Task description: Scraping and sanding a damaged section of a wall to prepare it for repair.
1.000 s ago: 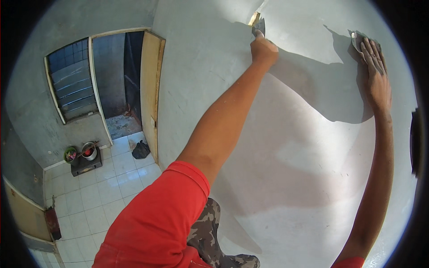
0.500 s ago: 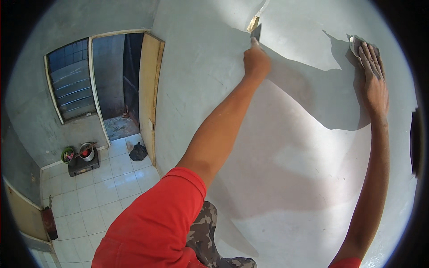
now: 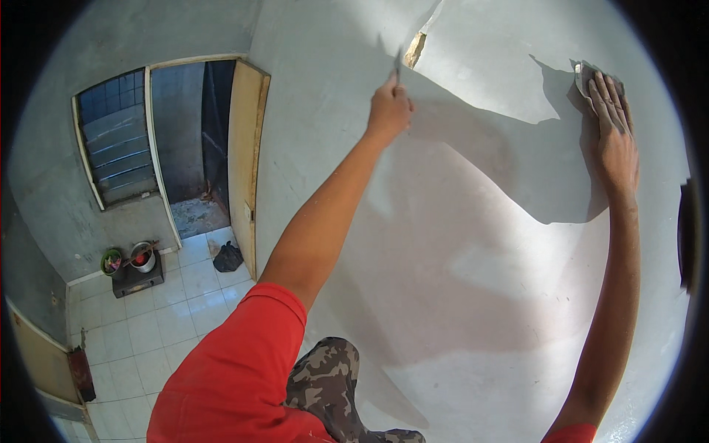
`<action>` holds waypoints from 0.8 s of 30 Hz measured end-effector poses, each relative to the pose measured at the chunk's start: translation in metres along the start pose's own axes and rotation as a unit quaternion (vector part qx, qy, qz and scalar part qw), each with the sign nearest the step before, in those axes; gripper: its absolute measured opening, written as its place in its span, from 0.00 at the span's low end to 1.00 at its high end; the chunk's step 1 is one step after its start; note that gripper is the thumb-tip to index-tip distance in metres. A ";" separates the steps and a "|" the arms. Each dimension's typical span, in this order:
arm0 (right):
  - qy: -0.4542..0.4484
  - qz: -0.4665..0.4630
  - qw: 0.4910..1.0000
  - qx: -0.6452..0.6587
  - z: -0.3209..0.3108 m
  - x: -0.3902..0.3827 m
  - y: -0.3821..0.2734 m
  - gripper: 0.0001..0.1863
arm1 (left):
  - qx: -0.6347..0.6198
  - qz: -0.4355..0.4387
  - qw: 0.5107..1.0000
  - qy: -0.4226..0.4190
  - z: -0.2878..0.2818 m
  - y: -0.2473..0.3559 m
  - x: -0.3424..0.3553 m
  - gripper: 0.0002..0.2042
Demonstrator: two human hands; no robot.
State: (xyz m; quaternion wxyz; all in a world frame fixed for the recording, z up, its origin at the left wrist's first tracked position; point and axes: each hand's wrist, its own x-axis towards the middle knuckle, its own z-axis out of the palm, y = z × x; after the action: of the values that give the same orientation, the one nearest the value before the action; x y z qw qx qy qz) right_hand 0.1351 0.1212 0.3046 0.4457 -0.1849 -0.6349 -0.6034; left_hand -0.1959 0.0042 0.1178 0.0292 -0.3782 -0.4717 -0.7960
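Note:
High on the grey wall (image 3: pixel 480 310), my left hand (image 3: pixel 391 111) is closed round the handle of a putty knife (image 3: pixel 399 60). Its thin dark blade shows nearly edge-on and points up. Just right of the blade, a narrow chipped gap (image 3: pixel 416 50) in the wall shows a yellowish-brown inside, with a crack running up from it. Farther right, my right hand (image 3: pixel 614 136) lies with its fingers stretched flat over a dark flat piece with a pale edge (image 3: pixel 580 77); what that piece is, I cannot make out. My right thumb is hidden.
On the left an open door (image 3: pixel 248 159) stands beside a louvred window (image 3: pixel 118 140). Below are a stove (image 3: pixel 139 283) bearing a pot (image 3: pixel 143 258) and a green container (image 3: pixel 111 262), plus a black plastic bag (image 3: pixel 228 257) on the tiled floor (image 3: pixel 151 332). Camouflage-clad legs (image 3: pixel 325 376) show at the bottom.
My left hand has drawn the putty knife left and slightly down, off the chipped gap, and turned its blade edge-on. My right hand stays almost where it was.

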 end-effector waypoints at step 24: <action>-0.005 -0.008 1.000 -0.027 0.003 -0.002 0.003 0.23 | 0.130 0.074 0.986 0.073 0.064 -0.003 0.018 0.27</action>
State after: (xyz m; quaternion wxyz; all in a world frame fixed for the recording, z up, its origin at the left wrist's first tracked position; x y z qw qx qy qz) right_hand 0.1381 0.1250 0.3051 0.4327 -0.1947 -0.6220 -0.6229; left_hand -0.1731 0.0614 0.1442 0.1715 -0.3464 -0.5384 -0.7488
